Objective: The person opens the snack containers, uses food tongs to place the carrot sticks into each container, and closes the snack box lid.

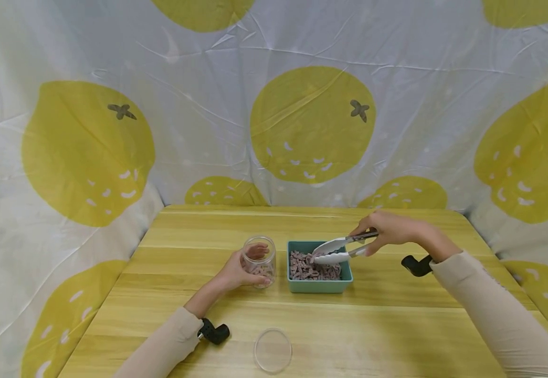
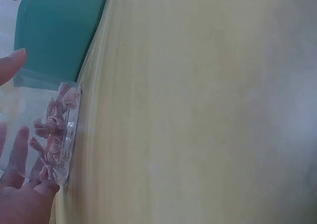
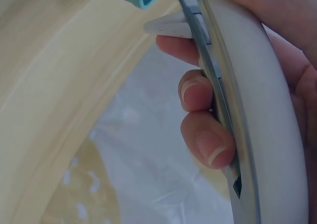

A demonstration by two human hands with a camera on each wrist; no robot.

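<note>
A clear jar point(image 1: 271, 262) stands on the table left of a teal rectangular container point(image 1: 318, 286). My left hand point(image 1: 233, 273) holds the jar, thumb on the near side and fingers round the far side. A few pinkish pieces point(image 2: 53, 127) lie at the jar's bottom in the left wrist view. Many purplish-pink shredded pieces point(image 1: 302, 269) fill the container; what they are I cannot tell. My right hand point(image 1: 389, 229) grips white-tipped tongs point(image 1: 332, 258) by their handles, fingers curled round them in the right wrist view. The tongs' tips are apart, down among the pieces.
A clear round lid point(image 1: 273, 350) lies flat on the wooden table point(image 1: 373, 325), nearer to me than the jar. Behind the table hangs a white curtain point(image 1: 208, 115) with a yellow fruit print. Each wrist carries a black camera mount point(image 1: 214, 332).
</note>
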